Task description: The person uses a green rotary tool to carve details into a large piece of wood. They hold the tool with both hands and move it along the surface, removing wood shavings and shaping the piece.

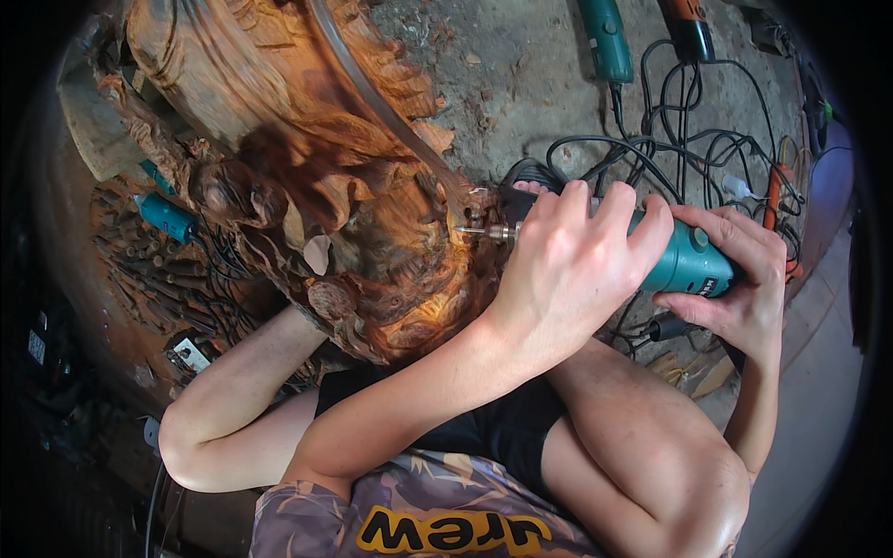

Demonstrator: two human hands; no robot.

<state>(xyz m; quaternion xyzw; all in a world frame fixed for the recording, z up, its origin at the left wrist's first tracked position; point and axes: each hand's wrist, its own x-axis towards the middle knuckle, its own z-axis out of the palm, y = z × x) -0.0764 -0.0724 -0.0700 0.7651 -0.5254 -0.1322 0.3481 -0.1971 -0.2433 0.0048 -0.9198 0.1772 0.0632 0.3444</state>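
A teal electric die grinder point(686, 253) lies sideways between my hands, its thin pointed bit point(473, 231) aimed left. My left hand point(577, 270) is wrapped round its front part from above. Behind it, my right hand point(744, 270) grips the rear of the body, thumb below and fingers on top. The bit's tip meets, or comes very close to, the lower right side of a large reddish-brown wood carving point(391, 223); exact contact I cannot tell. Flowing folds and knobbly, root-like shapes cover the carving, which rests in front of my crossed legs.
Another teal power tool point(606, 42) and an orange-and-black one point(686, 30) lie at the far right. Tangled black cables point(665, 149) spread beside my right hand. At left are a blue-teal tool point(166, 219) and many slender rods or bits point(153, 270). My sandalled foot point(532, 174) is beyond the grinder.
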